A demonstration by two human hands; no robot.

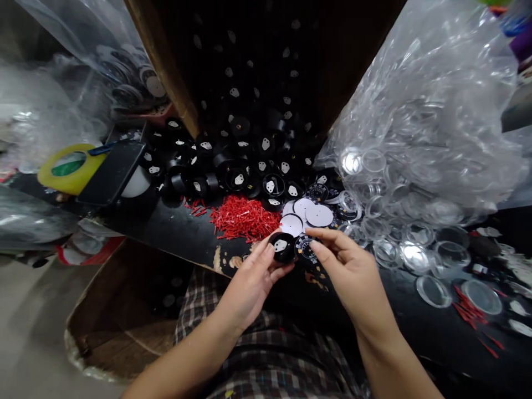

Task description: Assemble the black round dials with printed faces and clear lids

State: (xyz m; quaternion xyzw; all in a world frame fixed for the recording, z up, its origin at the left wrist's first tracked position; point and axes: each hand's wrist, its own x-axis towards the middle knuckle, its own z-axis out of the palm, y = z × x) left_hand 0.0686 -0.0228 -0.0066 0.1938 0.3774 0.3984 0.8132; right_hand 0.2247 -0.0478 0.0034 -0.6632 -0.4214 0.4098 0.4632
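Observation:
My left hand [258, 272] grips a round black cup-shaped casing [284, 254] with a small pale plate in its middle. Thumb and fingers of my right hand [347, 266] pinch a thin black dial disc [305, 247] with white and yellowish markings, right beside the casing. Whether disc and casing touch, I cannot tell. Just beyond my fingers lie several overlapping white discs [319, 215] with small centre holes. To their left is a heap of small red sticks [243, 217]. Many similar black casings [239, 178] are piled behind it.
A clear plastic bag [419, 111] spills transparent rings [386, 252] over the right side of the black worktop [183, 230]. At left are a yellow tape roll [47, 172] and a dark flat slab [112, 173]. A cardboard box [112, 338] stands below the edge.

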